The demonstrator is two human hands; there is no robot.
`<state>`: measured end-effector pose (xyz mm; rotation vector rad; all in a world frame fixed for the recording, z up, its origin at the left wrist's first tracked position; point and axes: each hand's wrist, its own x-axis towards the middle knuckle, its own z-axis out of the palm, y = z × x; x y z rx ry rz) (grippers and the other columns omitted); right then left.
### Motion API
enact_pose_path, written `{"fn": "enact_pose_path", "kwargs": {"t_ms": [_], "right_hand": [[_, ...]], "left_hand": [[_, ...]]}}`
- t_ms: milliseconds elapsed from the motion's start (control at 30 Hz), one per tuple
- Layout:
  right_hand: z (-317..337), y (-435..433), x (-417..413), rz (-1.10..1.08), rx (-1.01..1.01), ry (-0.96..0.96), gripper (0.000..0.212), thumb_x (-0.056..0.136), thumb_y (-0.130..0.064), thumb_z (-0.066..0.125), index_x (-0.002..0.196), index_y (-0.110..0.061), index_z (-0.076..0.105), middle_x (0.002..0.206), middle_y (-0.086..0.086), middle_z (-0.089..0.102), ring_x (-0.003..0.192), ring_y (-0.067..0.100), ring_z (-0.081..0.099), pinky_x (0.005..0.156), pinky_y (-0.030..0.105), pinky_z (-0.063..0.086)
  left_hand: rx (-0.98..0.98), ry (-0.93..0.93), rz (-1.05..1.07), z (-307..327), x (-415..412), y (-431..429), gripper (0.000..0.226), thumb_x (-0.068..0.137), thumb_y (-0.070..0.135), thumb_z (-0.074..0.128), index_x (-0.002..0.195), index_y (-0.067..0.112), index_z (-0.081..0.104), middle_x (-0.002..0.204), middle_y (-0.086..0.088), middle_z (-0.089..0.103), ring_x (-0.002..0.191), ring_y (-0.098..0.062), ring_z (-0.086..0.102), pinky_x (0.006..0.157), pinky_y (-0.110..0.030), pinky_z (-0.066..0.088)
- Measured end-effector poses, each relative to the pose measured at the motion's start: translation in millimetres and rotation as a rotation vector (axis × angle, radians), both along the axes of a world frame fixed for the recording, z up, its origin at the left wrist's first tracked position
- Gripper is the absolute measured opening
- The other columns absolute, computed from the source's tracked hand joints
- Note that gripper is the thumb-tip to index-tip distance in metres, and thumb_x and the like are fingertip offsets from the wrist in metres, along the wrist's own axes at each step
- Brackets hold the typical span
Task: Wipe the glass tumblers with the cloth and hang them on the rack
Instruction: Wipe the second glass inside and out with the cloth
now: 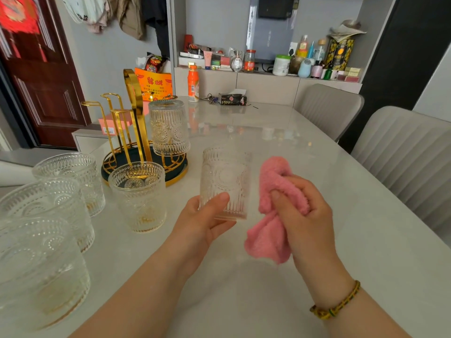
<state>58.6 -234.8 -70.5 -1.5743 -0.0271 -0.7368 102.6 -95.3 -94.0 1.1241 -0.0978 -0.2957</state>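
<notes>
My left hand (207, 219) grips an embossed glass tumbler (225, 176) near its lower end, holding it above the table. Just to its right, my right hand (302, 211) is closed around a bunched pink cloth (273, 189), which does not touch the glass. A gold rack (136, 132) with a dark round base stands at the left, and one tumbler (169, 128) hangs upside down on it. Several more tumblers stand upright at the left: one (139, 193) in front of the rack, another (73, 176) behind, and two larger-looking ones (41, 262) nearest me.
The pale glossy table (305, 154) stretches ahead. An orange bottle (193, 84), keys and a dark tissue pack (231, 99) lie at its far end. Two grey chairs (402, 152) stand along the right side. A cluttered shelf runs along the back wall.
</notes>
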Motion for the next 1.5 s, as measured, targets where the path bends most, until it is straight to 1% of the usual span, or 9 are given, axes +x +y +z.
{"fn": "enact_pose_path", "kwargs": {"t_ms": [100,200,467,600,733,833,1000,1267,1500], "right_hand": [[-2,-2,5,-0.029,0.108,0.066,0.027,0.081,-0.002,0.06,0.075,-0.028,0.06,0.078,-0.007,0.063,0.076,0.01,0.059,0.072,0.031,0.051],[-9,4,5,0.047,0.119,0.113,0.024,0.079,-0.003,0.063,0.073,-0.026,0.06,0.063,-0.013,0.062,0.061,0.002,0.055,0.059,0.018,0.047],[-3,12,-8,0.024,-0.344,-0.128,0.016,0.068,-0.02,0.06,0.076,-0.033,0.062,0.104,-0.014,0.053,0.097,-0.015,0.05,0.081,0.001,0.036],[4,-3,-2,-0.086,-0.058,-0.073,0.024,0.076,-0.011,0.063,0.077,-0.035,0.059,0.095,-0.01,0.061,0.087,-0.003,0.057,0.084,0.021,0.047],[-2,2,2,0.048,0.044,0.114,0.023,0.078,-0.005,0.065,0.071,-0.026,0.061,0.068,-0.012,0.064,0.069,0.011,0.058,0.069,0.035,0.05],[-5,10,-2,0.081,-0.191,0.036,0.011,0.064,-0.024,0.067,0.066,-0.034,0.062,0.083,-0.011,0.061,0.079,0.0,0.058,0.074,0.018,0.047],[1,6,-8,-0.035,-0.369,-0.13,0.016,0.065,-0.028,0.058,0.075,-0.04,0.056,0.1,-0.014,0.053,0.093,-0.015,0.05,0.079,0.001,0.037],[3,-2,1,0.02,0.078,0.113,0.026,0.081,-0.003,0.06,0.071,-0.027,0.059,0.07,-0.006,0.062,0.072,0.019,0.059,0.069,0.037,0.05],[2,9,-8,0.005,-0.372,-0.088,0.012,0.064,-0.033,0.055,0.075,-0.038,0.057,0.097,-0.012,0.055,0.091,-0.01,0.052,0.077,0.003,0.038]], "left_hand": [[-0.01,-0.007,-0.094,0,-6,-4,0.077,0.053,0.034,0.073,0.119,0.004,0.048,0.097,-0.008,0.071,0.082,-0.019,0.071,0.068,-0.026,0.058],[-0.057,-0.021,-0.093,1,-6,-5,0.063,0.06,0.031,0.074,0.113,0.004,0.053,0.094,-0.009,0.072,0.082,-0.02,0.071,0.069,-0.026,0.058],[-0.069,-0.066,-0.166,2,-2,1,0.054,0.058,0.035,0.069,0.102,0.006,0.059,0.085,-0.007,0.073,0.075,-0.016,0.071,0.064,-0.024,0.056],[-0.084,-0.066,-0.23,-1,-7,-7,0.081,0.049,0.035,0.074,0.12,0.004,0.05,0.099,-0.011,0.072,0.086,-0.023,0.07,0.068,-0.027,0.056],[-0.154,-0.006,-0.162,2,-5,-3,0.058,0.061,0.028,0.069,0.113,0.006,0.053,0.095,-0.011,0.072,0.082,-0.021,0.071,0.067,-0.027,0.058],[-0.16,0.014,-0.099,4,-2,0,0.049,0.072,0.031,0.069,0.112,0.006,0.054,0.094,-0.01,0.072,0.079,-0.018,0.071,0.069,-0.027,0.058],[0.019,-0.073,-0.128,0,-4,-1,0.087,0.048,0.04,0.071,0.124,0.005,0.045,0.109,-0.012,0.068,0.091,-0.023,0.069,0.079,-0.03,0.057],[-0.107,-0.056,-0.166,2,-7,-3,0.081,0.054,0.034,0.07,0.124,0.003,0.046,0.108,-0.014,0.069,0.091,-0.024,0.07,0.073,-0.028,0.057],[-0.063,-0.06,-0.112,1,-3,1,0.09,0.048,0.04,0.07,0.127,0.005,0.045,0.111,-0.013,0.068,0.092,-0.022,0.069,0.078,-0.03,0.057]]}}
